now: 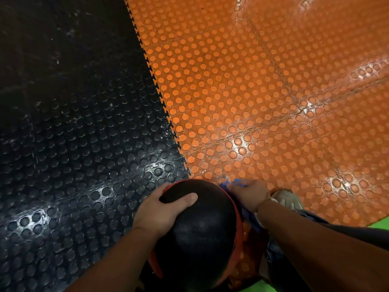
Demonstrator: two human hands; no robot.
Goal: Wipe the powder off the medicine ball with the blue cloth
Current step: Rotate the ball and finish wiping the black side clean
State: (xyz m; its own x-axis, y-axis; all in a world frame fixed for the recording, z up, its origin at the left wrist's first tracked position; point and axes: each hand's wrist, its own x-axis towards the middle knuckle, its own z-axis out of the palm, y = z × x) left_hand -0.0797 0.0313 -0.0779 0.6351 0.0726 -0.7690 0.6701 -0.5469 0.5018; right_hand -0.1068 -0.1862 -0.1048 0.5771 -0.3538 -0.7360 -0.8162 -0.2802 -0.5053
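Observation:
A black medicine ball (200, 234) with red-orange side panels sits low in the middle of the view. My left hand (162, 209) lies on its upper left side, thumb spread across the top and fingers curved over the far edge. My right hand (249, 194) grips the blue cloth (248, 216) against the ball's upper right side. Parts of the cloth show beyond my fingers and hang down under my wrist. I see no clear powder on the ball's top.
The floor is studded rubber tile, black (73, 144) on the left and orange (263, 91) on the right, joined by a toothed seam. A light shoe (288, 201) stands just right of my right hand. Green floor (379, 223) shows at the lower right.

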